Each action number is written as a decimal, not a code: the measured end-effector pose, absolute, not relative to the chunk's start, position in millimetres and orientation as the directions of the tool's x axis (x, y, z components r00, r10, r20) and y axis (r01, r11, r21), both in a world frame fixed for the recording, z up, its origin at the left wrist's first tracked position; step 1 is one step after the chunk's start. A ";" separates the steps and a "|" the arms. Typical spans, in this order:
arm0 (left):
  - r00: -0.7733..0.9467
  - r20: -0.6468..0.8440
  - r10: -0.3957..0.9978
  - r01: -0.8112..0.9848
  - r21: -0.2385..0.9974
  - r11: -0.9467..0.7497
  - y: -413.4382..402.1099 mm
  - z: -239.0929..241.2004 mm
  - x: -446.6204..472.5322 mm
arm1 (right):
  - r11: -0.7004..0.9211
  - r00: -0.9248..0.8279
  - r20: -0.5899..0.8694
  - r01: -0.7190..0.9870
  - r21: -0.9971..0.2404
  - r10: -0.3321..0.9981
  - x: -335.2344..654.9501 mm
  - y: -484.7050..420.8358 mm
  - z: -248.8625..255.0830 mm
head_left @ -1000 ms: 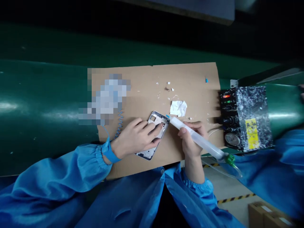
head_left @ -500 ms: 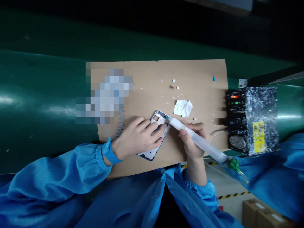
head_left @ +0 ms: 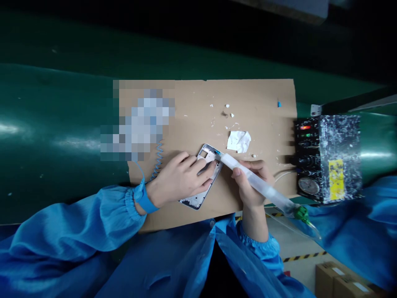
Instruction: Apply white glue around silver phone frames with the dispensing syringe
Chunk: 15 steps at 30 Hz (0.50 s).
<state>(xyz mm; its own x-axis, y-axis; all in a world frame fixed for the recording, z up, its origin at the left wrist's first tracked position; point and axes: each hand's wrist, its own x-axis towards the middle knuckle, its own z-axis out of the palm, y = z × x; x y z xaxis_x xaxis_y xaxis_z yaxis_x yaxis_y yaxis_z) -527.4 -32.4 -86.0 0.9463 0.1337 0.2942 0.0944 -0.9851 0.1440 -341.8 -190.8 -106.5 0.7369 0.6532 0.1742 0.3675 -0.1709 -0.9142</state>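
Note:
My left hand (head_left: 182, 179) lies over a silver-and-black phone frame (head_left: 192, 201), its fingers bent onto the face and gripping it; the thumb is hidden. The frame sits tilted on the cardboard. In my right hand (head_left: 252, 186) is a translucent dispensing syringe (head_left: 263, 187), held between thumb and fingers. Its blue needle tip (head_left: 218, 153) is at the frame's upper right corner; whether it touches, I cannot tell. A green cap (head_left: 300, 213) with a clear tube closes the syringe's rear end. A blue wrist strap (head_left: 145, 199) circles my left wrist.
Cardboard (head_left: 192, 111) covers part of the green table. On it are a crumpled white cloth (head_left: 238, 141), white blobs and a small blue tip (head_left: 279, 104). A paint-spattered control box (head_left: 339, 145) with a gauge stands right. A coiled blue cord (head_left: 158, 159) runs left; a blurred patch hides things there.
The syringe's rear end has shifted very slightly left, and the view has moved a little. Both hands keep their holds on the syringe and the phone frame.

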 end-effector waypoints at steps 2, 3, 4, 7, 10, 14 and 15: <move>0.945 0.299 0.134 0.095 0.139 -0.986 -32.5 -86.4 -527.4 | -0.174 0.740 0.176 0.370 -0.913 0.650 -341.5 -191.1 -106.7; 0.944 0.301 0.133 0.096 0.136 -0.986 -32.5 -86.3 -527.5 | -0.177 0.743 0.178 0.372 -0.911 0.646 -341.2 -191.5 -107.1; 0.944 0.302 0.133 0.097 0.134 -0.986 -32.5 -86.2 -527.5 | -0.182 0.745 0.176 0.372 -0.910 0.643 -340.8 -192.0 -107.6; 0.944 0.300 0.136 0.100 0.129 -0.987 -32.2 -85.4 -527.5 | -0.191 0.748 0.162 0.363 -0.912 0.644 -339.7 -193.5 -109.4; 0.944 0.299 0.138 0.103 0.130 -0.986 -32.0 -85.4 -527.3 | -0.180 0.744 0.160 0.354 -0.918 0.648 -339.1 -194.5 -110.3; 0.940 0.309 0.142 0.105 0.134 -0.985 -32.3 -86.6 -527.3 | -0.182 0.753 0.158 0.348 -0.920 0.639 -339.3 -195.0 -110.5; 0.940 0.311 0.142 0.104 0.136 -0.985 -32.4 -86.8 -527.3 | -0.188 0.757 0.153 0.344 -0.920 0.635 -339.5 -195.1 -110.5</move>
<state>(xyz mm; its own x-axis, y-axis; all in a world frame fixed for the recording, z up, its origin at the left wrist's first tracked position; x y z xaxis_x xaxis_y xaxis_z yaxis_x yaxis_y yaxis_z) -527.3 -32.4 -86.8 0.9396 0.1421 0.3112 0.1038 -0.9852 0.1364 -339.5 -195.1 -110.5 0.7572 0.6350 0.1531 0.3439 -0.1883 -0.9199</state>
